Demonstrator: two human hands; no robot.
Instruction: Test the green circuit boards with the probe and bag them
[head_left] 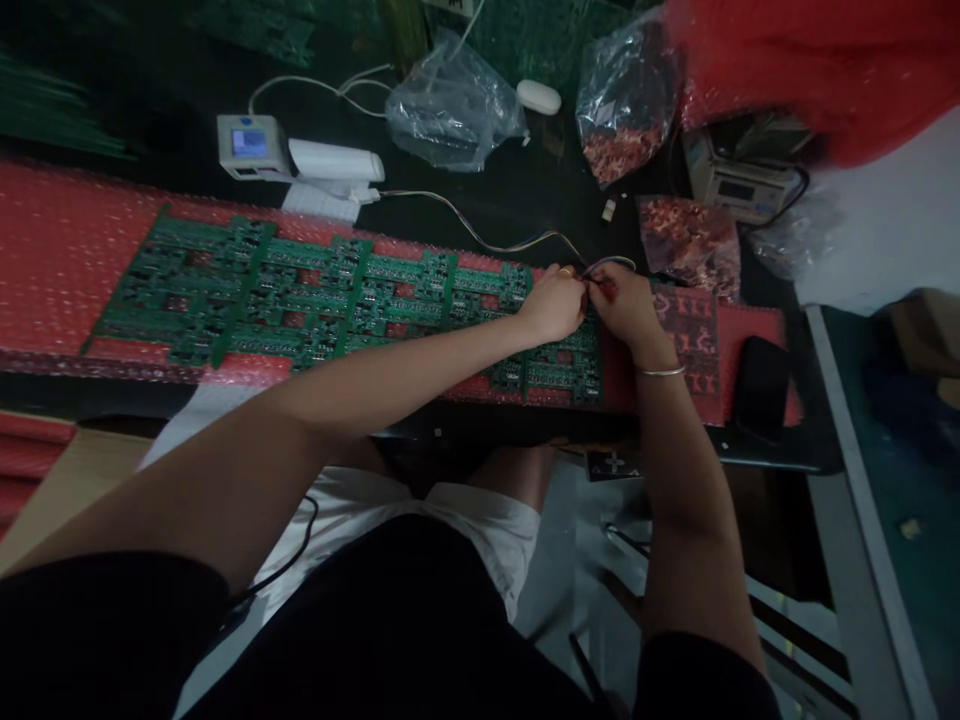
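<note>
My left hand (555, 304) is closed at the far right end of a row of green circuit boards (300, 295), its fingertips meeting those of my right hand. What it pinches is hidden. My right hand (624, 304) grips a bundle of thin coloured wires (611, 262), which loops over its fingers. From there the cable (480, 240) runs left across the table to a white plug beside a small grey device (253, 147) with a lit screen. Under the boards lies red bubble wrap (52, 230).
Clear bags of small copper-coloured parts (690, 240) lie beyond my right hand. A black phone (761, 388) rests at the table's right end. Farther back are a crumpled plastic bag (454, 105), a white oval case (538, 97) and a grey instrument (739, 185).
</note>
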